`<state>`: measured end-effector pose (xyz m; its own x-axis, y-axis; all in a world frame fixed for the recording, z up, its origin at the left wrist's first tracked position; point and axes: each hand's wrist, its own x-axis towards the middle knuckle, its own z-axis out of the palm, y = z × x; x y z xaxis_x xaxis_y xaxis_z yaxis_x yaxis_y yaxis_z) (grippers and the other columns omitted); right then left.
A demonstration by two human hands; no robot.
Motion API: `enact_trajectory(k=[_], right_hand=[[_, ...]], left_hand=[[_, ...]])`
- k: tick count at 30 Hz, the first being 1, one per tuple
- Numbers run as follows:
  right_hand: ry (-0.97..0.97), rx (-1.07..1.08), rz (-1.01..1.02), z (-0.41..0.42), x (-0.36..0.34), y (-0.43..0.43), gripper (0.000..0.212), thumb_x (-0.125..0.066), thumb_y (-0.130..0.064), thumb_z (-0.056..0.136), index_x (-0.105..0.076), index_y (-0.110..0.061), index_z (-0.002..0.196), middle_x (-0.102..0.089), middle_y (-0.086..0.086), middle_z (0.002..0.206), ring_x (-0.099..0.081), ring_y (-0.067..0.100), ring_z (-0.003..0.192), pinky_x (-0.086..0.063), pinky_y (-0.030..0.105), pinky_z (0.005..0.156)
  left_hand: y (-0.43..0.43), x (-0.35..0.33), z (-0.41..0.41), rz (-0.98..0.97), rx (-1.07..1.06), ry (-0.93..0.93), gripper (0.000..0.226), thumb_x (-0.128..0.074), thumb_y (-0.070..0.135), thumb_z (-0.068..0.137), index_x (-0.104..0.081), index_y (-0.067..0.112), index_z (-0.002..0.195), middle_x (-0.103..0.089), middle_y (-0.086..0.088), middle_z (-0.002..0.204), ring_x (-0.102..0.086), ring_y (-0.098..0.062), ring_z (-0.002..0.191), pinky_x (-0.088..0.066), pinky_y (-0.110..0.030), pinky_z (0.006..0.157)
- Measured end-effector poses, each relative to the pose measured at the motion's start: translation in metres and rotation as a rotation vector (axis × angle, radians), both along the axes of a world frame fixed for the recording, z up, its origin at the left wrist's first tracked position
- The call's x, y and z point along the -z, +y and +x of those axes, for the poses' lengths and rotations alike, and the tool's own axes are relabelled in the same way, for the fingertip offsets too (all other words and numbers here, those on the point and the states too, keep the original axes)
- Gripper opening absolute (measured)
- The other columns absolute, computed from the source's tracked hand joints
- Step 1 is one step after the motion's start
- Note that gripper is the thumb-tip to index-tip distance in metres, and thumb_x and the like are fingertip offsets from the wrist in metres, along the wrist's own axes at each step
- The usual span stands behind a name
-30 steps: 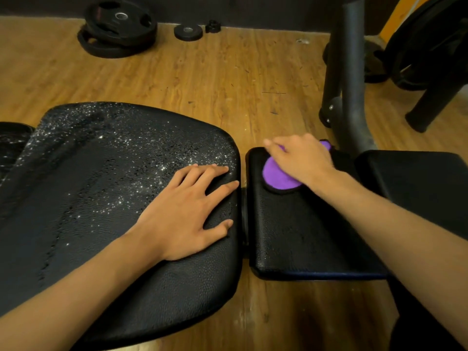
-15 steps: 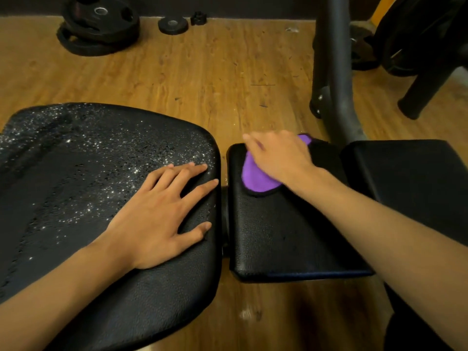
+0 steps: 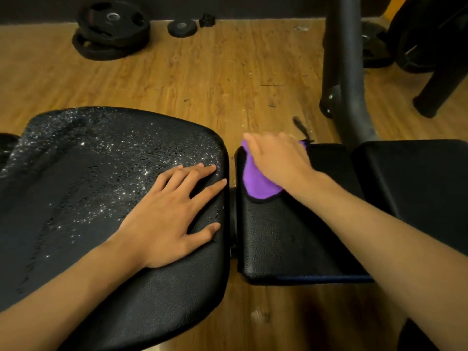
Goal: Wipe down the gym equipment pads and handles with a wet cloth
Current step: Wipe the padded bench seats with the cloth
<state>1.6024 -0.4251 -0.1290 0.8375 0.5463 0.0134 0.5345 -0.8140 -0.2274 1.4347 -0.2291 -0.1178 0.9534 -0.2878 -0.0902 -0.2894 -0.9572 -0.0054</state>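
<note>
Head view: our L hand lies flat, palm down, fingers straight & spread, on the big pad near its right edge, gripping nothing. Droplets glint on that pad's far half. Our R hand, slightly blurred, presses the purple cloth w/ straight fingers onto the small pad at its far-left corner. We see a narrow gap btwn the pads, the small pad's near half uncovered, and wood floor past the far edges.
</note>
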Motion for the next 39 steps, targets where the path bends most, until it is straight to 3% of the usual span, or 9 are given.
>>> enact_trajectory(k=[5, 9, 16, 20, 25, 28, 31, 33, 39], right_hand=[[-0.068, 0.294, -0.065, 0.018, -0.002, -0.058, 0.056, -0.018, -0.045, 0.108, -0.066, -0.02, 0.094, -0.07, 0.018, 0.1, -0.064, 0.041, 0.099, -0.043, 0.05, 0.096], [-0.037, 0.064, -0.047, -0.013, -0.001, 0.025, 0.049, -0.018, -0.044, 0.106, -0.062, -0.025, 0.118, -0.066, 0.01, 0.109, -0.06, 0.032, 0.11, -0.036, 0.045, 0.096], [-0.028, 0.157, 0.037, 0.015, 0.004, -0.056, 0.037, -0.036, -0.029, 0.106, -0.072, -0.022, 0.108, -0.073, 0.011, 0.106, -0.066, 0.034, 0.098, -0.051, 0.048, 0.091], [-0.031, 0.325, -0.019, 0.021, -0.001, -0.08, 0.051, -0.032, -0.045, 0.104, -0.068, -0.014, 0.087, -0.068, 0.012, 0.086, -0.064, 0.034, 0.087, -0.051, 0.044, 0.082], [0.055, -0.026, -0.03, 0.013, -0.001, 0.022, 0.056, -0.024, -0.048, 0.109, -0.051, -0.021, 0.068, -0.047, -0.001, 0.062, -0.051, 0.019, 0.065, -0.054, 0.042, 0.081], [0.072, -0.071, 0.027, 0.014, 0.0, 0.008, 0.048, -0.028, -0.039, 0.11, -0.059, -0.022, 0.078, -0.055, -0.001, 0.067, -0.052, 0.012, 0.066, -0.051, 0.041, 0.085], [-0.066, 0.094, 0.036, 0.017, 0.003, -0.063, 0.041, -0.032, -0.03, 0.107, -0.072, -0.02, 0.103, -0.072, 0.01, 0.1, -0.065, 0.029, 0.093, -0.048, 0.04, 0.087], [-0.099, 0.189, 0.039, 0.017, -0.003, -0.09, 0.046, -0.032, -0.033, 0.106, -0.073, -0.013, 0.102, -0.07, 0.011, 0.097, -0.064, 0.031, 0.095, -0.047, 0.044, 0.09], [0.022, 0.042, -0.082, 0.009, -0.007, 0.03, 0.068, -0.014, -0.051, 0.11, -0.052, -0.014, 0.067, -0.05, 0.002, 0.064, -0.051, 0.021, 0.064, -0.045, 0.036, 0.074]], left_hand=[[0.001, 0.002, 0.0, 0.014, 0.001, -0.009, 0.073, -0.031, 0.067, 0.1, -0.036, 0.026, 0.16, -0.034, -0.006, 0.163, -0.03, -0.026, 0.151, -0.017, -0.043, 0.124], [0.001, 0.002, 0.0, 0.009, 0.008, -0.002, 0.07, -0.028, 0.064, 0.103, -0.037, 0.026, 0.16, -0.036, -0.008, 0.163, -0.032, -0.027, 0.151, -0.018, -0.044, 0.123], [0.002, 0.003, 0.002, 0.0, 0.022, 0.0, 0.069, -0.027, 0.062, 0.104, -0.038, 0.024, 0.16, -0.035, -0.008, 0.164, -0.03, -0.028, 0.153, -0.017, -0.044, 0.124], [0.001, 0.004, 0.002, -0.002, 0.01, -0.006, 0.067, -0.027, 0.062, 0.104, -0.037, 0.026, 0.16, -0.035, -0.007, 0.164, -0.029, -0.026, 0.153, -0.017, -0.045, 0.124], [0.002, 0.003, 0.003, -0.004, 0.012, 0.009, 0.066, -0.028, 0.06, 0.104, -0.035, 0.027, 0.161, -0.032, -0.006, 0.165, -0.027, -0.026, 0.155, -0.018, -0.047, 0.125], [0.001, 0.003, 0.003, -0.005, 0.004, 0.015, 0.065, -0.028, 0.059, 0.105, -0.034, 0.027, 0.161, -0.031, -0.006, 0.166, -0.024, -0.026, 0.156, -0.018, -0.047, 0.126], [0.001, 0.004, 0.003, -0.001, 0.005, 0.017, 0.066, -0.025, 0.061, 0.105, -0.033, 0.029, 0.162, -0.03, -0.005, 0.166, -0.023, -0.025, 0.157, -0.015, -0.046, 0.126], [0.001, 0.004, 0.003, 0.008, 0.0, 0.003, 0.066, -0.023, 0.062, 0.105, -0.033, 0.029, 0.162, -0.03, -0.005, 0.166, -0.023, -0.025, 0.156, -0.015, -0.045, 0.126], [0.001, 0.005, 0.005, 0.008, 0.014, 0.009, 0.065, -0.023, 0.059, 0.105, -0.03, 0.029, 0.162, -0.028, -0.007, 0.167, -0.021, -0.026, 0.157, -0.016, -0.047, 0.126]])
